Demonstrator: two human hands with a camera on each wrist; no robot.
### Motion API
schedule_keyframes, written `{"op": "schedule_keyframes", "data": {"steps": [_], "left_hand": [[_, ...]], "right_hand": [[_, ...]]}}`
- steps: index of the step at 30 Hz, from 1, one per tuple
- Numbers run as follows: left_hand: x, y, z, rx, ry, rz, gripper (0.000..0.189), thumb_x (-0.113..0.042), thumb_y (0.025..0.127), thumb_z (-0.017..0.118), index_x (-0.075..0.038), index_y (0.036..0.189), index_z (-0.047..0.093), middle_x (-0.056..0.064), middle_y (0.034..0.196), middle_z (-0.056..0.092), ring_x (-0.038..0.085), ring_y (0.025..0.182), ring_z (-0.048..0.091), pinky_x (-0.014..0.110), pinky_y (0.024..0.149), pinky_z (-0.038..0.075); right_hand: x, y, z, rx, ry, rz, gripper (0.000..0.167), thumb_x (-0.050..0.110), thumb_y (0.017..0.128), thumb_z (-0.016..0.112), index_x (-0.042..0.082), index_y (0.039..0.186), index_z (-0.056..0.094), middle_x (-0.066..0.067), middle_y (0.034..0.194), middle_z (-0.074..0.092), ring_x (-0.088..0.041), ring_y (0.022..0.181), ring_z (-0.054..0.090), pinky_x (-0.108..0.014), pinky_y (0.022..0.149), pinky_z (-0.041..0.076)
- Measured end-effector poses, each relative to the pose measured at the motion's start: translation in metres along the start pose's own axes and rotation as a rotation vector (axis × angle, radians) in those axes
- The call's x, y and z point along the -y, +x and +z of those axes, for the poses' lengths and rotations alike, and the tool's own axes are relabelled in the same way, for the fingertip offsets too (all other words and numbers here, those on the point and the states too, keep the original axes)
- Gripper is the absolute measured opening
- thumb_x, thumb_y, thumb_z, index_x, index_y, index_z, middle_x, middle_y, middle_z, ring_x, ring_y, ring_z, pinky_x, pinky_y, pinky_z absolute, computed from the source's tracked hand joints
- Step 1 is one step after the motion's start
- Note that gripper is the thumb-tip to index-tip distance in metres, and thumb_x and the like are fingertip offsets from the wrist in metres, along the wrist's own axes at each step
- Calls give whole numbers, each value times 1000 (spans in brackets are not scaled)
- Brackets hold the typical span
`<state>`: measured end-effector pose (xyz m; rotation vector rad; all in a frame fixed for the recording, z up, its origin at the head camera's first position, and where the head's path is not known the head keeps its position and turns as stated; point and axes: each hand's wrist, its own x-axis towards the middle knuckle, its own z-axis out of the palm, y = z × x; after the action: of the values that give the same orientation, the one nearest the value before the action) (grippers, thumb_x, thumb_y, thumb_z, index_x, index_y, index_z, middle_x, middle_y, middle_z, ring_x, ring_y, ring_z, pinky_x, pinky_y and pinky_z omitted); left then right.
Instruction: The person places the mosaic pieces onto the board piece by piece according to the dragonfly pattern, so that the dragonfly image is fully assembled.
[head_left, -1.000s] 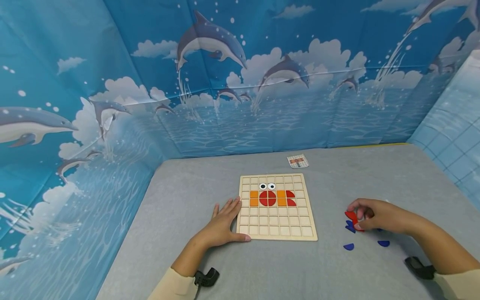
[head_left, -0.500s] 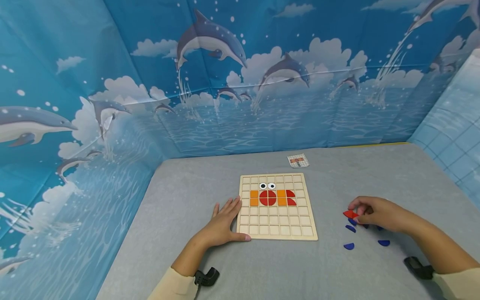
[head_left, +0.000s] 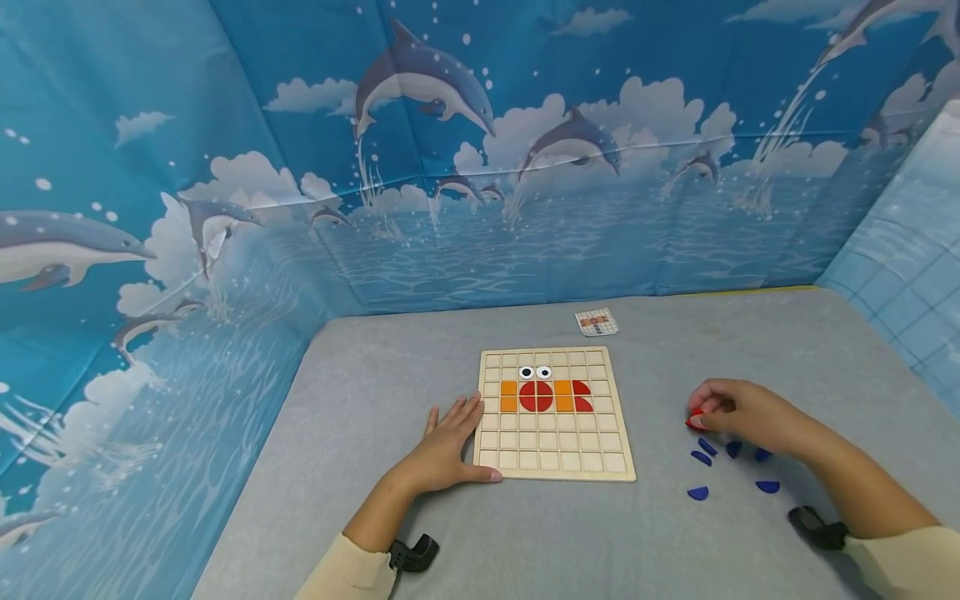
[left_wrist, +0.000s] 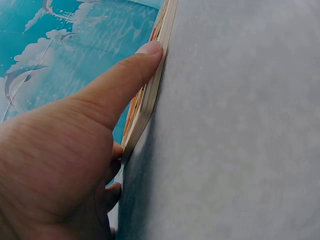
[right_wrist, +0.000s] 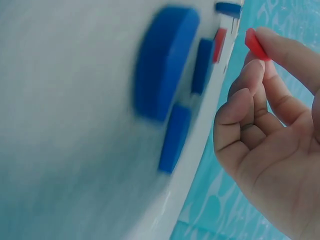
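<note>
My right hand (head_left: pixel 742 412) pinches a small red piece (right_wrist: pixel 257 46) between thumb and fingertips, right of the board; in the head view the fingers mostly cover it. Another red piece (right_wrist: pixel 219 45) lies past the blue ones in the right wrist view. Several blue half-round pieces (head_left: pixel 697 493) are scattered below that hand. My left hand (head_left: pixel 442 446) rests with extended fingers along the left edge of the wooden grid board (head_left: pixel 550 461), its thumb (left_wrist: pixel 135 67) on the front edge. Set in the grid are two eye pieces (head_left: pixel 535 372), a red circle (head_left: pixel 536 397), orange strips (head_left: pixel 508 397) and red quarter-rounds (head_left: pixel 582 403).
A small picture card (head_left: pixel 597 322) with a grid pattern lies behind the board. Grey cloth covers the table (head_left: pixel 390 367). A dolphin-printed curtain (head_left: pixel 480 242) hangs along the back and left side. Black wrist cameras (head_left: pixel 414 553) sit on both wrists.
My right hand has drawn slightly up and away from the blue pieces with red in its fingers, uncovering more of them. My left hand and the board stay put.
</note>
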<state>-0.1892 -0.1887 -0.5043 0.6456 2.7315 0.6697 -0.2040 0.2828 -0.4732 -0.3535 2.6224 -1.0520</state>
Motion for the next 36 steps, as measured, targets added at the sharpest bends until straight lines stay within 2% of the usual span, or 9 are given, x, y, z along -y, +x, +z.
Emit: {"op": "schedule_keyframes", "data": {"steps": [10, 18, 28, 33, 36], "left_hand": [[0, 0, 0, 1, -6, -5, 118, -70, 77, 75, -16, 164, 15, -4, 172, 7, 24, 160, 3, 62, 124, -6], [0, 0, 0, -2, -14, -1, 118, -69, 77, 75, -15, 164, 15, -3, 172, 6, 25, 160, 3, 63, 124, -6], [1, 1, 2, -1, -18, -1, 119, -69, 77, 75, -15, 164, 15, -4, 172, 6, 25, 160, 3, 63, 124, -6], [0, 1, 1, 6, -18, -10, 118, -69, 77, 75, -16, 164, 14, -5, 172, 6, 24, 160, 2, 62, 125, -6], [0, 1, 1, 1, -7, -11, 118, -68, 77, 76, -16, 164, 15, -4, 172, 7, 24, 160, 3, 62, 125, -5]], "right_hand": [[31, 18, 10, -19, 101, 28, 25, 22, 95, 70, 4, 111, 63, -7, 94, 63, -15, 79, 63, -29, 66, 54], [54, 39, 25, -4, 125, -19, 17, 11, 95, 63, 5, 110, 66, -6, 95, 67, -18, 85, 64, -32, 73, 57], [81, 64, 38, 20, 171, -67, 17, 11, 97, 64, 6, 112, 68, -8, 99, 68, -24, 91, 64, -37, 83, 57], [93, 77, 45, 38, 191, -73, 23, 9, 96, 64, 2, 118, 67, -13, 106, 69, -21, 95, 64, -34, 84, 57], [99, 86, 49, 44, 191, -95, 21, 6, 96, 63, 2, 116, 68, -15, 107, 69, -20, 95, 64, -31, 83, 57]]}}
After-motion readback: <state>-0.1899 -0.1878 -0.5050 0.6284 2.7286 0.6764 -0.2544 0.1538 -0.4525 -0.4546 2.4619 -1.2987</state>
